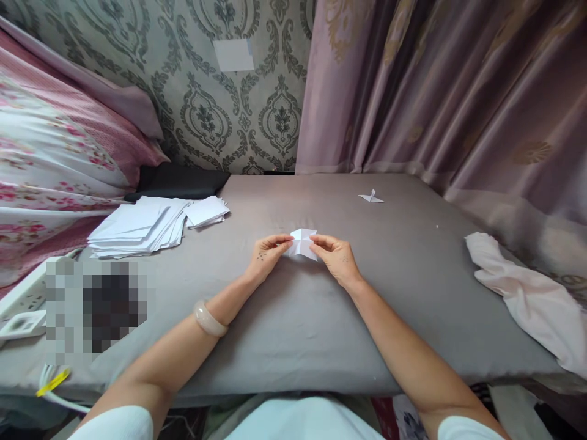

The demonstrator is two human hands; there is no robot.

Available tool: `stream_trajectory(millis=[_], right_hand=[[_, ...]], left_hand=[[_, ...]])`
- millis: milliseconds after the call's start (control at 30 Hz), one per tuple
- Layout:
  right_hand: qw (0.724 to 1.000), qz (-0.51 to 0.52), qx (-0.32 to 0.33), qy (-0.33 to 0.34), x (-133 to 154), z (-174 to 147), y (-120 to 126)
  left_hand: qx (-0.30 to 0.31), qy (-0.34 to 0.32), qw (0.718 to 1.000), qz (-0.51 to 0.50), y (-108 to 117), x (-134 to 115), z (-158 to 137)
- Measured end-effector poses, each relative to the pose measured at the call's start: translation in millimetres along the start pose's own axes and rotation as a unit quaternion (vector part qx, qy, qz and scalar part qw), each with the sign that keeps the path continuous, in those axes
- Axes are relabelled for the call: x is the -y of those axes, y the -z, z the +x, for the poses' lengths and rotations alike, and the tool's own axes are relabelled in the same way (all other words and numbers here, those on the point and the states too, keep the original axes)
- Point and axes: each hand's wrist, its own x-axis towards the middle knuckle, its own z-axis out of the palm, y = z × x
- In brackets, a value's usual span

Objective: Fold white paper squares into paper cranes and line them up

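A small creased sheet of white paper is held up between my two hands, above the middle of the grey-covered table. My left hand pinches its left edge between thumb and fingers. On the opposite edge, my right hand has the same kind of pinch. Fold lines cross near the paper's centre, and its surface bends along them. A pale bangle circles my left wrist.
At the left lie stacked white sheets and a smaller pile, before a black flat item. A folded paper figure stands at the back right. Pale cloth lies right; a power strip sits left.
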Motion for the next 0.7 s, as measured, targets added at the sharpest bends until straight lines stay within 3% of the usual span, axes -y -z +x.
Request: stream_trajectory(millis=[500,700], right_hand=[[0.998,-0.040,0.000,0.042,-8.6,0.7,-3.4],[0.991,-0.094,0.041,0.086,-0.9,-1.2,-1.6]], left_hand=[[0.042,-0.194,0.967,0.157,-0.7,4.5,-0.3],[0.068,-0.203,0.961,0.176,0.7,0.6,-3.0]])
